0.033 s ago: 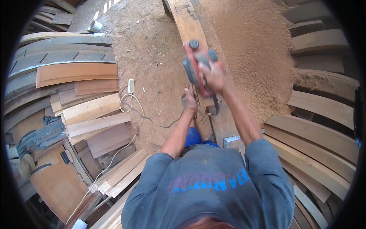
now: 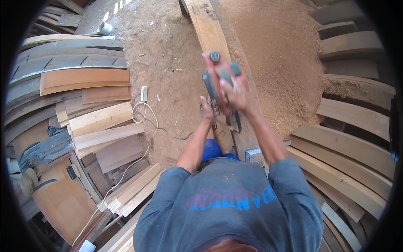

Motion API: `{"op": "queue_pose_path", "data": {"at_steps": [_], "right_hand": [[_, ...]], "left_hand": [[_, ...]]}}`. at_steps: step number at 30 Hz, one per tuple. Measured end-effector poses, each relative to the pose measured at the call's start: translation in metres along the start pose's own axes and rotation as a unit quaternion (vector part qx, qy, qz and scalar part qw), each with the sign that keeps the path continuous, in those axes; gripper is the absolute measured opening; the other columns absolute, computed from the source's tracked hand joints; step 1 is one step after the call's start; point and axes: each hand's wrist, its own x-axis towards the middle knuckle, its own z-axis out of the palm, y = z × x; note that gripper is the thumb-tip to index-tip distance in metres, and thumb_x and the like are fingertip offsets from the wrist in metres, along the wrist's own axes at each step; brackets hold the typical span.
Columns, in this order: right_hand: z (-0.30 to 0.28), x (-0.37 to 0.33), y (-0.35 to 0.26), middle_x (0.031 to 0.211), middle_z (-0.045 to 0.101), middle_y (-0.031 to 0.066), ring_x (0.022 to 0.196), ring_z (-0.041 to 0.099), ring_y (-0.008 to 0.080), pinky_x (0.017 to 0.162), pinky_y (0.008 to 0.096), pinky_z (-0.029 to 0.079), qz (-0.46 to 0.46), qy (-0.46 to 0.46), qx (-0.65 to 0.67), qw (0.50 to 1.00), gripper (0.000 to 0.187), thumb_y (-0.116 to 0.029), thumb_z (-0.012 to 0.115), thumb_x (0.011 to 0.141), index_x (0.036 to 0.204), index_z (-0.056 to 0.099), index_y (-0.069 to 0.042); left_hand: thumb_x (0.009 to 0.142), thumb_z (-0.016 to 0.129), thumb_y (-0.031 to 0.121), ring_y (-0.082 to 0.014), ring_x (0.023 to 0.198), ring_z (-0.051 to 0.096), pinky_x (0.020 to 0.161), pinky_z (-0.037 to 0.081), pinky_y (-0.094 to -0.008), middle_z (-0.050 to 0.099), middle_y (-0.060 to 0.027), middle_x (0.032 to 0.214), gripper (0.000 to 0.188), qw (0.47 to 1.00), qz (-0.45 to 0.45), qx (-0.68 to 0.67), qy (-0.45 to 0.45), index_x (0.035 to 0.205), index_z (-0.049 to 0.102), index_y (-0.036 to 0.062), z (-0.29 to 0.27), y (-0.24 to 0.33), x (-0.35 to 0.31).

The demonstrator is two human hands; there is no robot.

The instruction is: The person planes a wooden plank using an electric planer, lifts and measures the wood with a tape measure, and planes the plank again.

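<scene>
A red and dark electric hand planer [image 2: 222, 80] sits on a long wooden board [image 2: 210, 33] that stretches away from me. My right hand [image 2: 236, 95] is closed around the planer's grip, slightly blurred by motion. Close to the planer's lower left side is my left hand [image 2: 207, 110], thumb raised and apart from the fingers. Its fingertips are partly hidden and blurred, so whether they touch the planer or the board does not show. A dark cord [image 2: 182, 137] runs over the ground toward the left hand.
Stacked boards [image 2: 100, 122] lie at left, with more planks [image 2: 344, 153] at right. Sawdust and shavings [image 2: 277, 54] are heaped right of the workpiece. A white power strip [image 2: 144, 94] and pale cable [image 2: 126, 178] lie on the left. A metal-edged piece [image 2: 254, 154] is near my right elbow.
The planer and my right hand have shifted slightly toward me along the board. My left hand has moved a little to the left.
</scene>
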Motion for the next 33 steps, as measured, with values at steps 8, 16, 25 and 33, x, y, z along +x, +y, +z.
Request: {"op": "queue_pose_path", "data": {"at_steps": [8,16,25,33], "right_hand": [[0.028,-0.19,0.022,0.103,0.067,0.029,0.099,0.067,0.0399,0.09,0.0467,0.051,0.032,0.005,-0.028,0.999,0.051,-0.035,0.062,0.096,0.123,0.057,0.007],[0.042,-0.025,-0.021,0.078,0.065,0.0168,0.07,0.066,0.0296,0.067,0.042,0.051,-0.073,0.096,-0.073,0.99,0.043,-0.039,0.058,0.098,0.111,0.062,0.002],[0.016,0.232,-0.121,0.064,0.065,0.0042,0.058,0.062,0.0142,0.057,0.033,0.051,0.008,0.088,-0.069,0.994,0.053,-0.05,0.058,0.099,0.076,0.067,-0.003],[-0.004,0.481,-0.155,0.066,0.064,0.0016,0.059,0.061,0.0127,0.057,0.0293,0.049,-0.018,0.125,-0.086,0.988,0.048,-0.051,0.061,0.097,0.078,0.069,-0.008]], "left_hand": [[0.096,0.017,0.081,-0.0424,0.132,0.053,0.113,0.042,-0.0558,0.053,-0.0268,0.145,0.101,0.991,-0.104,-0.082,0.025,0.155,0.033,0.0007,-0.031,0.011,-0.005],[0.101,0.032,0.072,-0.0296,0.121,0.063,0.102,0.052,-0.048,0.065,-0.0166,0.132,0.08,0.988,-0.064,-0.119,-0.078,0.144,0.051,0.0072,-0.031,0.007,-0.01],[0.106,0.041,0.059,-0.028,0.107,0.066,0.088,0.053,-0.0408,0.067,-0.0132,0.126,0.063,0.934,-0.284,0.178,-0.127,0.141,0.051,0.008,-0.046,0.021,-0.002],[0.111,0.026,0.054,-0.0158,0.087,0.06,0.082,0.047,-0.0295,0.072,-0.0069,0.105,0.065,0.813,-0.401,0.228,-0.355,0.126,0.065,0.0047,-0.085,0.009,-0.016]]}}
